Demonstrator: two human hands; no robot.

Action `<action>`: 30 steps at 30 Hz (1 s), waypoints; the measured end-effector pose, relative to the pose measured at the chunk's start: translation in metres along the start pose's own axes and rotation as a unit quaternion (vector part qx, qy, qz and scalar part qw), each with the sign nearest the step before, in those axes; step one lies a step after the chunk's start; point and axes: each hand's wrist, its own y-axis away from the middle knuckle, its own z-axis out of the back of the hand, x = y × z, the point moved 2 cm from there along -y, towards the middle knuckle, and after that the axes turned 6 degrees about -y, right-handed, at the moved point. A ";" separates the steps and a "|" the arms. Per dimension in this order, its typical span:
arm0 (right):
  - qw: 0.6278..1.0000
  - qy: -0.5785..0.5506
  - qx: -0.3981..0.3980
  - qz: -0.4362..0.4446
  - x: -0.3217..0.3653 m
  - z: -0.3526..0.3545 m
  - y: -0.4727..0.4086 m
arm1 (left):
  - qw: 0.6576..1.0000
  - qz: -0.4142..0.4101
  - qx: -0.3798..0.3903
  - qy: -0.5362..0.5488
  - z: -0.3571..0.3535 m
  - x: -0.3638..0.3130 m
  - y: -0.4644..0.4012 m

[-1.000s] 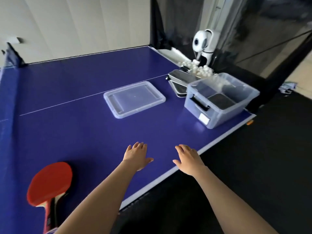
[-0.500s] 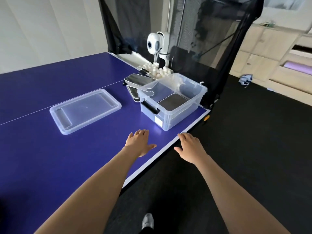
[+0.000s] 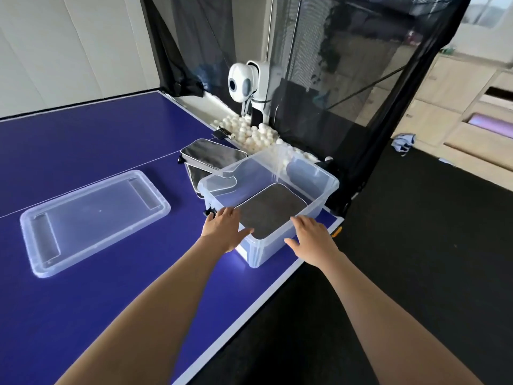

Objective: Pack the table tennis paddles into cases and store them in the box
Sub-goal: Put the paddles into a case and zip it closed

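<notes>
1. Clear box (image 3: 319,187) at centre frame, on the blue counter (image 3: 83,140) near its right edge; one dark case (image 3: 270,211) lies flat inside.
2. Left hand (image 3: 223,229) and right hand (image 3: 312,238) both spread, fingers straight, at the box's near rim; contact hard to confirm.
3. More cases (image 3: 213,154) behind the box, partly hidden by its wall; count unclear.
4. Lid (image 3: 91,218) lies at left of frame.
5. White balls (image 3: 249,133) heaped at upper centre.
</notes>
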 end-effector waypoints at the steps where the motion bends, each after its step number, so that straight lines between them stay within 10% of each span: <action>1: 1.000 0.003 0.004 0.003 -0.005 0.001 -0.010 | 1.000 0.002 0.004 -0.004 0.001 -0.001 -0.008; 30: 0.971 -0.023 0.043 0.233 -0.081 0.031 -0.349 | 0.953 0.290 -0.072 0.054 0.027 0.040 -0.203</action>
